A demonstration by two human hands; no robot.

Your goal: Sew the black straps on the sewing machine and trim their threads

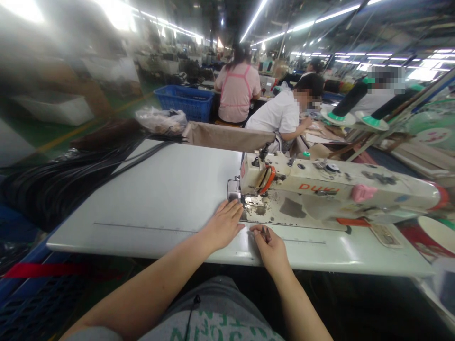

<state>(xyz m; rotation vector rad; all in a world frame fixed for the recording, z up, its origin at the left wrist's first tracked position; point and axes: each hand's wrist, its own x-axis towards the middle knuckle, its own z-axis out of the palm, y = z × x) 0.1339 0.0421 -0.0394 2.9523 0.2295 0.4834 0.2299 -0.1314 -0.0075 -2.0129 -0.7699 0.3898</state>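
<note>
The small dark tool [265, 233], perhaps a pair of thread snips, is in our right hand [273, 250], just above the near edge of the table [152, 189]. Our fingers curl in around it and its points stick up past the thumb; we likely tuck it there so that it needs no setting down. How the lower fingers close on it we cannot tell.

Just beside it, at ten o'clock, our left hand [225, 222] lies palm down, its fingers straight and nearly together, reaching to the metal plate [233, 188]. It seems laid flat to steady something, but whether anything lies beneath it we cannot tell.

Taking our hands as the dial's centre, the sewing machine [320, 184] stands at two o'clock, its needle end towards us, presumably for close work. A ruler [149, 227] runs towards nine, probably for easy measuring. Black strips [42, 189] drape over the table's far left corner at ten, seemingly within reach. Thread cones [350, 98] stand at one, likely raised to feed freely. A blue basket [188, 105] sits at eleven; a co-worker in a white shirt [272, 113] leans at twelve.
</note>
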